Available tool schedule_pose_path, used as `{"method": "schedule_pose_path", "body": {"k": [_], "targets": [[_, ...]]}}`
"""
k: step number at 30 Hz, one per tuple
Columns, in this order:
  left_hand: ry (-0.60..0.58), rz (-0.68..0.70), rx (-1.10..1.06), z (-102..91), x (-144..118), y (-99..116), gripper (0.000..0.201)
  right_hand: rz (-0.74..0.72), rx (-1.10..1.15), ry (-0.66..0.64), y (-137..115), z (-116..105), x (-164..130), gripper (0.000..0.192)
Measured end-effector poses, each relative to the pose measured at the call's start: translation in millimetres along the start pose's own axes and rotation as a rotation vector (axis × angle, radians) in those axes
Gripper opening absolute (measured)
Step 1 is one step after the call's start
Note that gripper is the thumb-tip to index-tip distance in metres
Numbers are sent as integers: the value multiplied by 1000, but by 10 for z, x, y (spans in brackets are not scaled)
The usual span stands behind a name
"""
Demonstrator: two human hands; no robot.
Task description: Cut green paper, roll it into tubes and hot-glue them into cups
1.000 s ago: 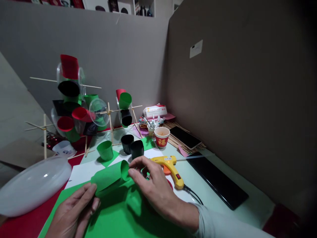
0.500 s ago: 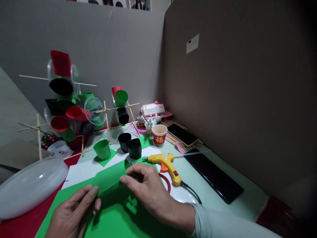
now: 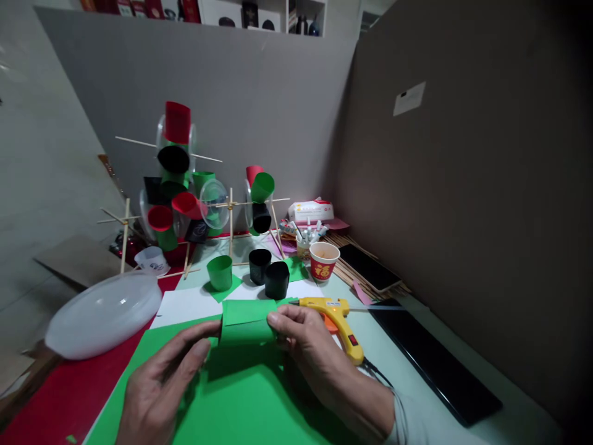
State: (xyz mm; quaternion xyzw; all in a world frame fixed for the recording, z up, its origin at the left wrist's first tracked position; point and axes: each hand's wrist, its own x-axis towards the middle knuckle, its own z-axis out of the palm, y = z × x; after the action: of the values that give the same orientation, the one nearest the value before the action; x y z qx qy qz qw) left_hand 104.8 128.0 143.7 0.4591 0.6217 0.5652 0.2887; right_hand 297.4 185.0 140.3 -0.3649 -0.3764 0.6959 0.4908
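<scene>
Paper tube (image 3: 245, 327) (green) sits in the right hand (image 3: 319, 349).

Right hand (image 3: 319, 352) pinches a green roll (image 3: 248, 324) over a green sheet (image 3: 241, 402).

The left hand (image 3: 162, 377) has its fingers at the roll's left end, thumb apart from them; the right thumb presses the right end, below the overlapping edge. Just beyond stand a green tube (image 3: 219, 273) and two black tubes (image 3: 277, 281). Right of these, a yellow glue gun (image 3: 340, 314) lies nozzle leftward, near a red-and-white cup (image 3: 323, 262); farther right, a phone (image 3: 369, 267) rests on thin sticks (image 3: 348, 272).
</scene>
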Motion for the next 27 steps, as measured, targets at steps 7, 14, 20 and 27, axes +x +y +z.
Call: {"method": "schedule_pose_path", "body": {"k": [7, 14, 20, 27], "targets": [[26, 58, -49, 12, -48, -14, 25, 14, -26, 4, -22, 50, -38, 44], [1, -103, -251, 76, -5, -59, 53, -174, -420, -29, -60, 102, -138, 25], [-170, -297, -382, 117, -30, -8, 92, -181, -486, -61, -15, 143, -210, 19], [-162, -404, -406, 98, 9, -196, 65, -226, -486, -154, 35, 133, -266, 20]]}}
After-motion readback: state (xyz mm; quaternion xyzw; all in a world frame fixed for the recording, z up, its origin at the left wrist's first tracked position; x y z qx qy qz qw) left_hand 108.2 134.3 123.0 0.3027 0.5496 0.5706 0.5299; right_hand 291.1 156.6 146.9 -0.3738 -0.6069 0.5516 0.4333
